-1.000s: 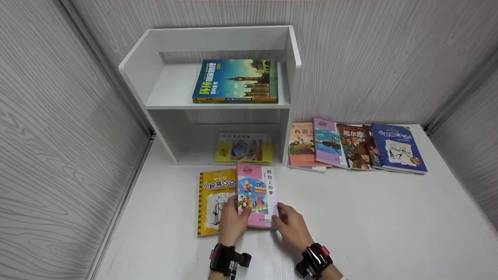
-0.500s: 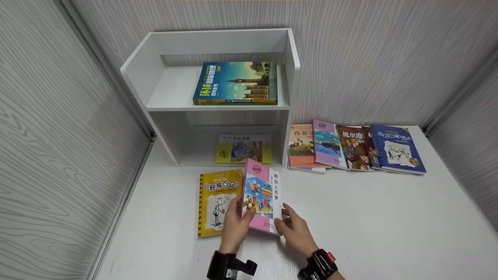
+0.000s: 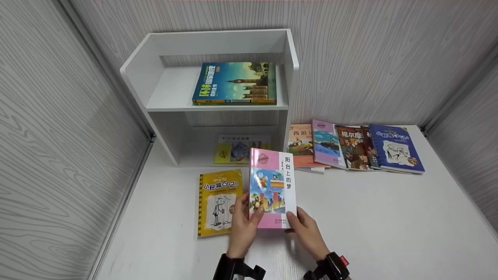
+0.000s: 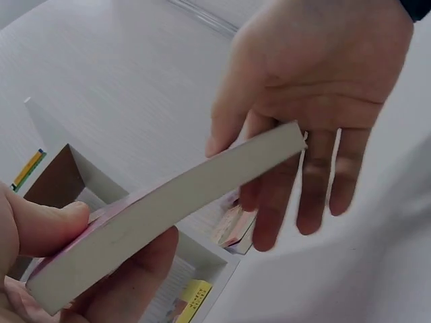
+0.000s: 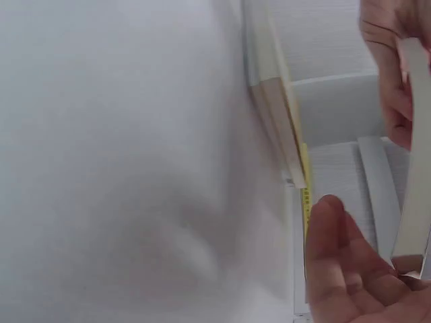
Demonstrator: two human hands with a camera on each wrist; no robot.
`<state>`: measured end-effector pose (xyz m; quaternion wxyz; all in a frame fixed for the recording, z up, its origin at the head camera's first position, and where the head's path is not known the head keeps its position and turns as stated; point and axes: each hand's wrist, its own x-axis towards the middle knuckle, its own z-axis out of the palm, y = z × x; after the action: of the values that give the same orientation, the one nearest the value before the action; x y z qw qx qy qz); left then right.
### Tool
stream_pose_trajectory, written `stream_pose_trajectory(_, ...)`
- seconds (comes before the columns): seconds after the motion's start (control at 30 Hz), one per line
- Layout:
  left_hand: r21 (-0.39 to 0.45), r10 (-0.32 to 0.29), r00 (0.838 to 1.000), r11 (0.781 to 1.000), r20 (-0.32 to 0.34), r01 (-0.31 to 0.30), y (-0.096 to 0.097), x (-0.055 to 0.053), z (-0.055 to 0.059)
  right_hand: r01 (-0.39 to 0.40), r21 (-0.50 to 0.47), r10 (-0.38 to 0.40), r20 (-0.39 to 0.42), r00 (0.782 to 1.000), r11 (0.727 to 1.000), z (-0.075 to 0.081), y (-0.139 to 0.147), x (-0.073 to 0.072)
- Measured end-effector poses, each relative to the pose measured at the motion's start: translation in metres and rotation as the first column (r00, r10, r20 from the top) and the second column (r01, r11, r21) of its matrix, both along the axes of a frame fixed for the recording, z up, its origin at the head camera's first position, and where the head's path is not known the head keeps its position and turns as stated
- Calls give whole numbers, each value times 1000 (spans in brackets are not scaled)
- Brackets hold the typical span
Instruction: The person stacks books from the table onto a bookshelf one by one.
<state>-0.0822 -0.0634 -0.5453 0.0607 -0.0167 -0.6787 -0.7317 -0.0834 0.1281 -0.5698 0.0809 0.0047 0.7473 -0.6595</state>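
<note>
A pink-and-white paperback book (image 3: 272, 182) is held up off the table, its cover toward the head camera. My left hand (image 3: 244, 229) grips its lower left side, thumb on the cover and fingers behind. With the thumb on the cover and the fingers behind, my right hand (image 3: 309, 235) pinches the lower right edge. In the left wrist view the page block of the book (image 4: 168, 208) runs between both hands, and the fingers of the right hand (image 4: 303, 101) are fairly straight. A yellow comic-diary book (image 3: 218, 200) lies on the table to the left of the held book.
Behind the hands stands a white two-tier shelf (image 3: 218, 109). Large blue-green geography books (image 3: 237, 83) lie on its upper board; a yellow-and-white book (image 3: 229, 151) lies below, partly hidden. To the right, several overlapping books end with a blue one (image 3: 397, 149).
Both hands have raised the pink-and-white book and shifted it right, away from the yellow book, which is now more exposed. The raised book now covers part of the book on the lower shelf.
</note>
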Motion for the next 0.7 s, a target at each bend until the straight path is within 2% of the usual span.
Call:
stream_pose_trajectory(0.17,30,-13,1000,999,-5,13,4,1,-3,1,-84,-6,-61,998,997,10,9,-1)
stream_pose_trajectory(0.3,55,-45,999,998,23,44,3,1,-4,10,-72,-19,-120,993,997,17,15,0)
stream_pose_trajectory(0.43,49,-72,996,996,45,70,0,1,-6,14,-37,-22,-220,975,999,24,23,1)
stream_pose_trajectory(0.53,38,-95,995,995,28,94,-3,2,-6,13,9,-10,-316,949,1000,30,27,1)
stream_pose_trajectory(0.6,15,-96,995,995,-11,96,-5,2,-6,11,37,4,-383,924,999,33,30,0)
stream_pose_trajectory(0.63,2,-88,995,996,-37,88,-6,2,-5,16,64,13,-425,905,998,35,31,-1)
stream_pose_trajectory(0.7,-24,-42,996,999,-81,40,-10,0,-3,32,122,37,-522,852,992,37,34,-2)
